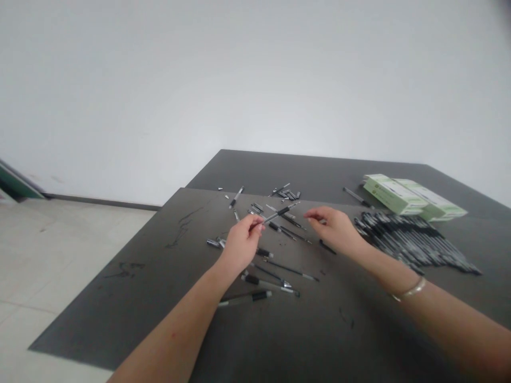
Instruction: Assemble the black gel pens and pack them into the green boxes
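Observation:
My left hand [241,237] pinches a pen [282,211] near its rear end. The pen has a clear barrel and a black grip, and its bare tip points up and to the right. A short gap to the right of that tip, my right hand [334,227] hovers with thumb and fingertips drawn together; whether something small is between them I cannot make out. Below and around my hands lie loose pen parts: refills [290,270], barrels with black grips [255,280] and a clear cap [213,243]. A dark piece [327,247] lies under my right hand.
A thick row of pens [419,242] lies on the right of the dark table [139,298]. Behind it sit green-and-white boxes [399,197], with a single pen [358,197] beside them. Small caps and tips [289,194] are scattered farther back. A white wall [255,80] stands behind.

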The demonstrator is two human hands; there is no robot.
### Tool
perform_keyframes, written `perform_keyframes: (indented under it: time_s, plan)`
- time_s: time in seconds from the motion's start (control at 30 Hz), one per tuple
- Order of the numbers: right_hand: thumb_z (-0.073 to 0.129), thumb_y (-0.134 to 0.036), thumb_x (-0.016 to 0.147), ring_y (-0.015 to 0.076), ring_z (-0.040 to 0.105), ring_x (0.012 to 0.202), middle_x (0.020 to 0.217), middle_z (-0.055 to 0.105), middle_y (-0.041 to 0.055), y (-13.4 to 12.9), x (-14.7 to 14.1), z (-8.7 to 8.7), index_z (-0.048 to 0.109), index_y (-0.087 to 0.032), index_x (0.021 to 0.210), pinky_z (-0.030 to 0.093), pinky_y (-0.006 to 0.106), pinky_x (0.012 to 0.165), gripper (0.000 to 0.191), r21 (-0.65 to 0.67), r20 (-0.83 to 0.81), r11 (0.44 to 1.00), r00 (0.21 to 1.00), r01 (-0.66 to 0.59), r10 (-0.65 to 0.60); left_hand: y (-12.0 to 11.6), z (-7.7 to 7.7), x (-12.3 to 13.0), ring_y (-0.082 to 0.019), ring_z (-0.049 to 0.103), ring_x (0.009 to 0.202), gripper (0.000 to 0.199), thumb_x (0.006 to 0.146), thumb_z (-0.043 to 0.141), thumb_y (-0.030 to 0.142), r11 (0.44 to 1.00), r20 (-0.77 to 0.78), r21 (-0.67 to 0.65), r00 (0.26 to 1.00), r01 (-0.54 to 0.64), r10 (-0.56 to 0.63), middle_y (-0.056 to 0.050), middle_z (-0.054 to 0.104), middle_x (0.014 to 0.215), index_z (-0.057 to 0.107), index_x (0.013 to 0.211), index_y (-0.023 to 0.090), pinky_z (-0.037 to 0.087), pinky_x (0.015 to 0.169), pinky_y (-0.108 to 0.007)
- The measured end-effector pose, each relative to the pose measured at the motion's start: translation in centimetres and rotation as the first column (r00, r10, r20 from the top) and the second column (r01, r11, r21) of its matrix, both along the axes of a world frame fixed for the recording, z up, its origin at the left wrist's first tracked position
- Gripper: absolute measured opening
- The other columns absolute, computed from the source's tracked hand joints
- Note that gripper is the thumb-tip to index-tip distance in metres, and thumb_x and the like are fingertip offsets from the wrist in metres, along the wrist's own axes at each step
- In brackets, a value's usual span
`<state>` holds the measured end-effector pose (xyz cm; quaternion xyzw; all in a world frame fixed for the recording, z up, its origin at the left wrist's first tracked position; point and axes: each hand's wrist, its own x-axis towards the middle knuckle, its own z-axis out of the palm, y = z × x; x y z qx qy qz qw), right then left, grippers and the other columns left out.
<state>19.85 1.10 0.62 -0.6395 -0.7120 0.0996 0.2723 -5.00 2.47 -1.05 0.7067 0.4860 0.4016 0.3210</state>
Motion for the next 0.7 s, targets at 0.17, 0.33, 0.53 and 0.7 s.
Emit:
perform_keyframes:
  time_s: [0.17, 0.33, 0.53, 0.7]
  plan:
    - [0.049, -0.014, 0.085, 0.0229, 0.068, 0.094, 0.103, 0.074, 0.0119, 6.0, -1.3, -0.3, 0.074, -0.013, 0.102, 0.049, 0.03, 0.086, 0.031, 0.006, 0.172, 1.0, 0.985, -0.018, 0.017, 0.7, -0.6, -0.4, -0.02, 0.069, 0.087, 0.015, 0.085, 0.051, 0.014, 0.999, -0.012, -0.012, 0.999, -0.052, 0.052, -0.006, 0.072, 0.089, 0.061, 0.093, 0.019, 0.052, 0.081, -0.035]
    - [0.053, -0.01, 0.082, 0.0224, 0.066, 0.101, 0.11, 0.072, 0.0111, 9.5, -3.0, -1.8, 0.074, -0.015, 0.104, 0.047, 0.028, 0.09, 0.031, -0.014, 0.25, 0.998, 0.966, -0.059, 0.06, 1.1, -0.8, -0.6, -0.019, 0.068, 0.087, 0.016, 0.085, 0.051, 0.012, 0.992, -0.016, -0.026, 0.993, -0.12, 0.12, -0.006, 0.072, 0.091, 0.062, 0.094, 0.019, 0.052, 0.083, -0.033]
    - [0.052, -0.008, 0.082, 0.0207, 0.063, 0.107, 0.114, 0.071, 0.0096, 10.9, -3.8, -2.7, 0.075, -0.017, 0.101, 0.043, 0.025, 0.095, 0.03, -0.041, 0.296, 0.997, 0.952, -0.073, 0.081, 0.8, -0.3, -0.5, -0.019, 0.068, 0.087, 0.016, 0.085, 0.052, 0.013, 0.991, -0.009, -0.046, 0.992, -0.126, 0.125, -0.006, 0.072, 0.094, 0.063, 0.095, 0.019, 0.052, 0.084, -0.034]
    - [0.053, -0.012, 0.083, 0.0229, 0.066, 0.098, 0.103, 0.073, 0.0123, 10.9, -3.6, -2.5, 0.075, -0.015, 0.093, 0.046, 0.027, 0.089, 0.024, -0.07, 0.309, 0.996, 0.949, -0.047, 0.066, 0.8, -0.3, -0.5, -0.019, 0.069, 0.084, 0.017, 0.085, 0.051, 0.013, 0.991, 0.005, -0.056, 0.993, -0.118, 0.118, -0.007, 0.072, 0.092, 0.063, 0.095, 0.019, 0.052, 0.082, -0.034]
